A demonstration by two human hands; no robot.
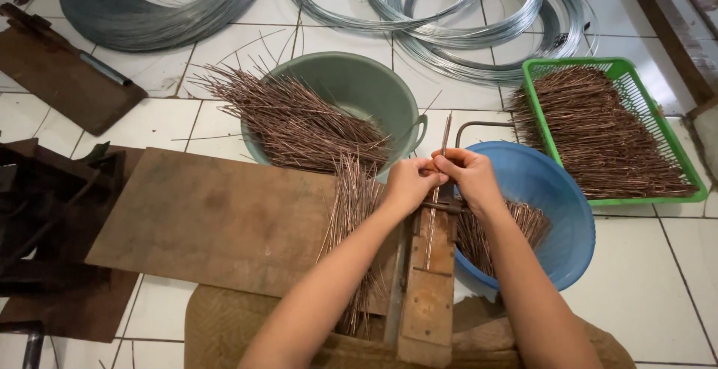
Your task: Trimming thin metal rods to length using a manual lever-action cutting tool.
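Observation:
My left hand [407, 183] and my right hand [469, 177] meet above a narrow wooden block [428, 287] and pinch one thin brown metal rod [444, 139] between them. The rod stands nearly upright, its tip rising above my fingers and its lower part running down over the block. A small metal bar crosses the block just below my hands. A loose bundle of the same rods [351, 204] lies left of the block on a wooden board [217, 219]. More cut rods [523, 223] lie inside the blue basin [553, 182] under my right forearm.
A grey-green basin [359, 85] holds a pile of rods [292, 118] spilling over its left rim. A green plastic basket [636, 92] at right is full of rods. Coils of silver wire [464, 17] and grey wire [142, 2] lie on the white tile floor behind. Dark metal parts [45, 212] sit at left.

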